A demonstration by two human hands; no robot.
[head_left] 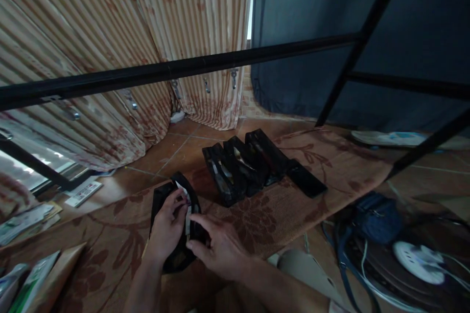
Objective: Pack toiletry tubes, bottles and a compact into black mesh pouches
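- Head view: the left hand (167, 227) reaches in from the bottom edge, its fingers curled round the near side of a black pouch (175, 225), with the thumb and forefinger pinching at a white slip of paper (182, 190) that pokes out of the pouch's open top.
- The right hand (220, 247) comes in from the lower right and lies just beside the left, its fingers bent and its fingertips pressed against the right edge of the same pouch.
- The pouch sits between the two hands, resting on a brown patterned mat (257, 215) directly in front of the person; much of its lower half is hidden by the hands.
- Farther along the mat, well apart from the hands, a row of similar black pouches (244, 164) leans one against another, with a flat black one (306, 178) lying at the right end.
- A black metal bar (176, 69) crosses the upper part of the view, in front of striped curtains (110, 24).
- On the floor to the right lie a dark blue bag (376, 215) and a white power strip (418, 259) with cables.
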